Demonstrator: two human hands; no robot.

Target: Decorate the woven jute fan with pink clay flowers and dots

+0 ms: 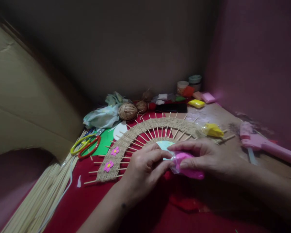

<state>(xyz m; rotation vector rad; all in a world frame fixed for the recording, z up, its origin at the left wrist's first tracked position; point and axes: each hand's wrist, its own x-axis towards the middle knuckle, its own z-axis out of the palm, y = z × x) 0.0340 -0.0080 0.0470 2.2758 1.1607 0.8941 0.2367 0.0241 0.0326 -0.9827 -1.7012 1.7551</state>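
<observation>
Both my hands meet over a packet of bright pink modelling clay (190, 166) in a clear wrapper. My left hand (147, 165) pinches the wrapper's end, fingers closed. Wrapped round the pink body from the other side is my right hand (206, 157). Behind them lies a fan-shaped piece of woven twine on thin sticks (160, 123), with a pale blue half-round centre (165, 145) partly hidden by my hands. Two pink flowers with yellow middles, an upper one (115, 151) and a lower one (109, 166), sit on the weave's left end.
A pink glue gun (264, 144) lies at the right, near an opened yellow clay packet (213, 130). Scissors (88, 147) and a bundle of thin sticks (43, 197) are at the left. Twine balls (128, 111), a black phone (171, 108) and cups (182, 88) stand along the back.
</observation>
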